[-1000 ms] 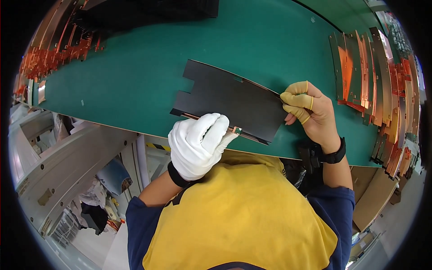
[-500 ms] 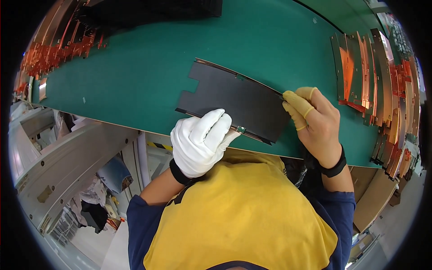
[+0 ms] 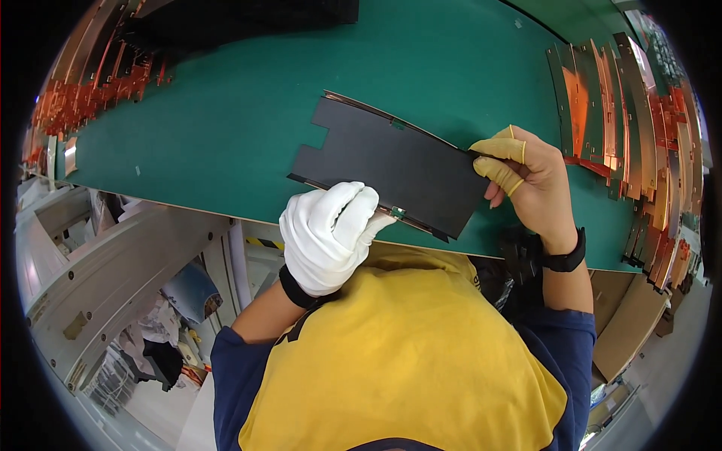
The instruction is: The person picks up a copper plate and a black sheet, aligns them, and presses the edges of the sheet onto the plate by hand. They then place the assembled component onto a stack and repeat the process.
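A flat dark grey panel (image 3: 391, 161) is tilted over the green table, with a notch in its left end and thin folded copper-coloured edges along its long sides. My left hand (image 3: 329, 237), in a white glove, grips the panel's near long edge. At the panel's far right corner is my right hand (image 3: 530, 180), bare except for yellow finger covers. Its covered thumb and fingertip pinch that corner, while the other fingers curl underneath. Whether anything thin lies between those fingertips is too small to make out.
The green tabletop (image 3: 226, 128) spreads around the panel. Upright copper and dark panels (image 3: 602, 113) stand in a row at the right, with more copper parts (image 3: 98, 98) at the far left. A black object (image 3: 241, 19) lies along the back. Cardboard (image 3: 632, 323) leans below the table, right.
The panel and my left hand have shifted slightly left. My right hand has turned at the panel's corner, its fingers now bunched in a pinch with the lower fingers curled in.
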Available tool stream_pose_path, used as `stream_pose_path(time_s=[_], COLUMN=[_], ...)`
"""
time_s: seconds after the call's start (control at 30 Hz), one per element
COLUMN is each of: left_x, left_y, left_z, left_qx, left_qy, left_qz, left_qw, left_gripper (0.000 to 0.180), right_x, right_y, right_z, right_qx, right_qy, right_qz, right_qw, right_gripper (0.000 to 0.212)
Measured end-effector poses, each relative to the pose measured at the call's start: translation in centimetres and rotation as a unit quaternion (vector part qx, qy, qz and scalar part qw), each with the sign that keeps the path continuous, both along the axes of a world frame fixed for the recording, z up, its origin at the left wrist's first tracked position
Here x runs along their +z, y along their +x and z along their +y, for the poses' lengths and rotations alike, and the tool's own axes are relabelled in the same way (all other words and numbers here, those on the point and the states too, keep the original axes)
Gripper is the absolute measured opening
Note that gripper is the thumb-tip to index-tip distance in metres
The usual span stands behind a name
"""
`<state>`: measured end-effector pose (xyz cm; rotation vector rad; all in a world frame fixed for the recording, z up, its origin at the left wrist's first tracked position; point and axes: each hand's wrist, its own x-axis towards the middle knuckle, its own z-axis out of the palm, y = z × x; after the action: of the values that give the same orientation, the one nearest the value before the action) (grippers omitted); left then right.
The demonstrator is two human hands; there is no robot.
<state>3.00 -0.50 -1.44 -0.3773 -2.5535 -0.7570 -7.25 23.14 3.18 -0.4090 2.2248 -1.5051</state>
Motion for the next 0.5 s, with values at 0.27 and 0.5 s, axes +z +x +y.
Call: stream_pose_path(time_s=[0.27, 0.5], left_x=[0.1, 0.0], left_y=[0.1, 0.2], left_z=[-0.1, -0.3], left_qx=[-0.006, -0.013], left_qy=[-0.009, -0.015], left_qz=[-0.017, -0.031], left_qw=[1.0, 0.999], left_gripper=[0.038, 0.036], right_x=[-0.8, -1.3], right_y=[0.3, -0.2], right_z=[0.9, 1.4], right_qx=[0.083, 0.133], right_qy=[0.023, 0.042], right_qz=[0.141, 0.227], right_qw=[0.986, 0.964], right_gripper=[0.022, 0.026])
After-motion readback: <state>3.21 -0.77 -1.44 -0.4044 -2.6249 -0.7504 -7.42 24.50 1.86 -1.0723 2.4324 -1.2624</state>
